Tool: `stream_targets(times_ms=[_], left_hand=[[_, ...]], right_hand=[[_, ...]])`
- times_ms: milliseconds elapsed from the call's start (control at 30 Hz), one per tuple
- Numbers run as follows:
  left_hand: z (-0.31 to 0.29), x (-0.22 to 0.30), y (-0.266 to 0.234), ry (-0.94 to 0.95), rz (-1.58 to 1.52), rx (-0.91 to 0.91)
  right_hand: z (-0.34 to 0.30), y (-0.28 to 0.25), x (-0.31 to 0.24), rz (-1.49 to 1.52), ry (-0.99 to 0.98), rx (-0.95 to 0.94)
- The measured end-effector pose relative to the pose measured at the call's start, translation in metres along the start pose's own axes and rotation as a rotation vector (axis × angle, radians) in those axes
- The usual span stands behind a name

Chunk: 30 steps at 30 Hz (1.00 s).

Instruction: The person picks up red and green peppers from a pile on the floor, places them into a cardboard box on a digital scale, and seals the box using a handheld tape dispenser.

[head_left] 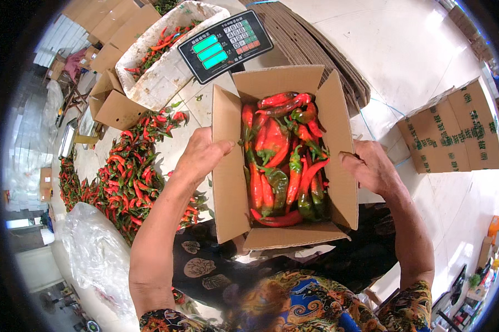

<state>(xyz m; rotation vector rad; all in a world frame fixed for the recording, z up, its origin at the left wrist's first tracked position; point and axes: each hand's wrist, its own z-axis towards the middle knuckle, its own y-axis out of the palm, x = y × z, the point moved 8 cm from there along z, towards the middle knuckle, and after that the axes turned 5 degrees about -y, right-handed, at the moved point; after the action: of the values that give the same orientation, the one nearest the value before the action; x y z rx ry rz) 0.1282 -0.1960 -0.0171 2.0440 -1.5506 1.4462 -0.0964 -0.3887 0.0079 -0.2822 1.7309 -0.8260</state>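
Between my hands is an open cardboard box (230, 202), its flaps standing up and outward. Red and dark green chili peppers (274, 141) fill much of its inside. My left hand (199, 155) is closed on the left flap, thumb over the edge. On the opposite side my right hand (371, 167) grips the right flap in the same way; some fingers of both hands are hidden behind the cardboard. Just beyond the box stands a digital scale display (225, 46) with lit green panels. The scale's platform cannot be seen.
A big heap of red and green peppers (133, 177) lies on the floor at left, beside clear plastic sheeting (91, 249). Behind it are a small open carton (114, 102) and a white foam crate (166, 83). Flattened cardboard (316, 50) is stacked beyond; a taped carton (454, 130) stands right.
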Motion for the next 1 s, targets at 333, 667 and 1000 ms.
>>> stream_targets(times_ms=[333, 667, 1000], left_hand=[[0.019, -0.028, 0.003, -0.066, 0.193, 0.083], [0.026, -0.032, 0.006, -0.104, 0.175, 0.069], [-0.002, 0.076, 0.042, 0.840, 0.681, 0.515]], right_hand=[[0.012, 0.026, 0.009, -0.241, 0.025, -0.098], [0.015, 0.045, 0.020, -0.421, 0.103, -0.223], [0.004, 0.007, 0.001, -0.413, 0.198, -0.203]])
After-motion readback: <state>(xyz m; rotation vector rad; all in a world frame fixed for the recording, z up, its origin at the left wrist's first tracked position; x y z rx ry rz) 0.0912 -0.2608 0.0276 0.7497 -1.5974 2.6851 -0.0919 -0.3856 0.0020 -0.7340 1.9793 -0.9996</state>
